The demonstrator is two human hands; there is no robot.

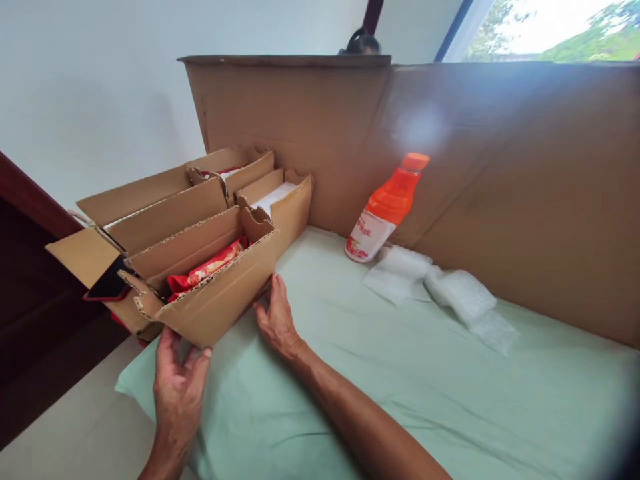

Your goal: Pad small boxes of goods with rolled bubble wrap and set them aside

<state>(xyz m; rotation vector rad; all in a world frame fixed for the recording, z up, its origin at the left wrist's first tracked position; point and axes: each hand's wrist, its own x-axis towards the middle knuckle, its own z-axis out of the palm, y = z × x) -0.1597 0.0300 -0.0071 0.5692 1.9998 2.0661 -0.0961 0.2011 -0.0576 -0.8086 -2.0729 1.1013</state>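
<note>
An open cardboard box (225, 293) with a red packet (210, 267) inside is at the left end of the green-covered surface. At its near bottom corner, my left hand (180, 380) is closed, fingers reaching beneath and thumb on the front side. My right hand (277, 320) holds the long right side low down, its fingertips against the cardboard near the bottom edge. Behind this box stand more open cardboard boxes (175, 207), side by side; white material (275, 197) shows in one. Parts of my left fingers are hidden under the box.
An orange bottle (387, 207) with a white label leans at the tall cardboard panel (525, 200). Pieces of bubble wrap (465, 297) lie in front of it on the green cloth (400, 373). The cloth's left edge drops toward the floor. A person's head (363, 43) shows behind the panel.
</note>
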